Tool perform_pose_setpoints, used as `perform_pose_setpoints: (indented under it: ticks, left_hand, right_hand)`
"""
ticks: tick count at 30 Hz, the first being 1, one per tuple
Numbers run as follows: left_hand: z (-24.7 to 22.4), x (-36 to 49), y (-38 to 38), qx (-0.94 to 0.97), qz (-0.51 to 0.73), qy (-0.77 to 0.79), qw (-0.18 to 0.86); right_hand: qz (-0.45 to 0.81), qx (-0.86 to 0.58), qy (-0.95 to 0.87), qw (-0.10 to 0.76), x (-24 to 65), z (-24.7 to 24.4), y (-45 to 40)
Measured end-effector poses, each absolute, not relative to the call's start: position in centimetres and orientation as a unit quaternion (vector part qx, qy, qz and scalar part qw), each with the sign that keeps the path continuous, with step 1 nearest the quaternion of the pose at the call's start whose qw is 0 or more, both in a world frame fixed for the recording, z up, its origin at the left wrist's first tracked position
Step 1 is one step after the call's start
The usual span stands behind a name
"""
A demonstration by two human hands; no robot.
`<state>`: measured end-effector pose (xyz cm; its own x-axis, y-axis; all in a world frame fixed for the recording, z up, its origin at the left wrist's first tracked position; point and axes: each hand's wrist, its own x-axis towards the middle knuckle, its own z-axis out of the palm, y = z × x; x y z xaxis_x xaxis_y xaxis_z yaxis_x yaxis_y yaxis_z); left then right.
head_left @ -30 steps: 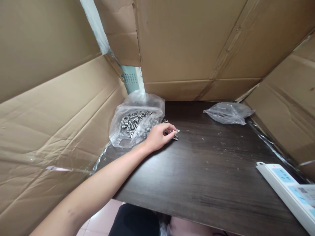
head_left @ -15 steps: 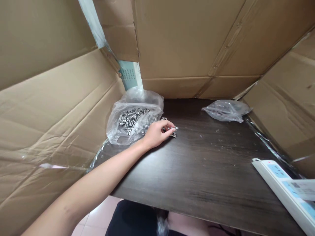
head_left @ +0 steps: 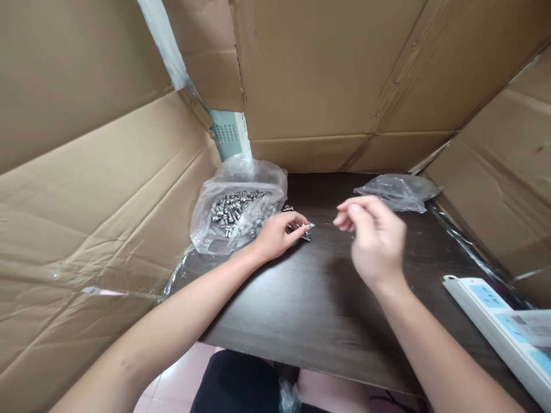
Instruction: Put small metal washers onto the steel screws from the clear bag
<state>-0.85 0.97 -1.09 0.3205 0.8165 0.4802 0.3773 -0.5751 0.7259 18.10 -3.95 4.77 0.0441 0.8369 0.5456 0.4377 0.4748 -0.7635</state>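
My left hand [head_left: 279,234] pinches a small silver screw [head_left: 311,225] between thumb and forefinger, its end sticking out to the right. Below and behind those fingers lie several more metal screws [head_left: 306,236] on the dark table, partly hidden by the hand. Just left of the wrist, an open clear plastic bag [head_left: 206,226] holds a heap of silver screws [head_left: 235,209]. My right hand [head_left: 374,238] hovers over the table to the right, slightly blurred, with thumb and fingertips drawn together. Whether anything is between them is too small to make out.
A flattened clear plastic bag [head_left: 398,192] lies at the back right. A white power strip [head_left: 491,321] runs along the right side of the table [head_left: 275,310]. Cardboard walls [head_left: 310,74] enclose the left, back and right.
My right hand has come into view from the lower right and is now near the left hand. The left hand keeps its pinch on the screw in nearly the same place.
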Motion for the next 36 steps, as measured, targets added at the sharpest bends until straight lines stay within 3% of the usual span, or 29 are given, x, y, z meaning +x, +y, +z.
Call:
perform_pose_setpoints:
  ticks: [4,8,36]
  left_hand:
    - [-1.1,-0.9,0.9,0.778,0.433,0.382,0.247]
    - [-1.1,-1.0,0.9,0.779,0.435,0.377,0.249]
    - [-1.1,-0.7,1.1,0.806,0.413,0.363,0.218]
  right_hand:
    - [0.165,-0.484,-0.757,0.407,18.7,2.1,-0.3]
    - [0.165,-0.461,-0.796,0.355,19.0,-0.4,0.4]
    - [0.177,-0.42,-0.828,0.326,19.5,-0.7,0.4]
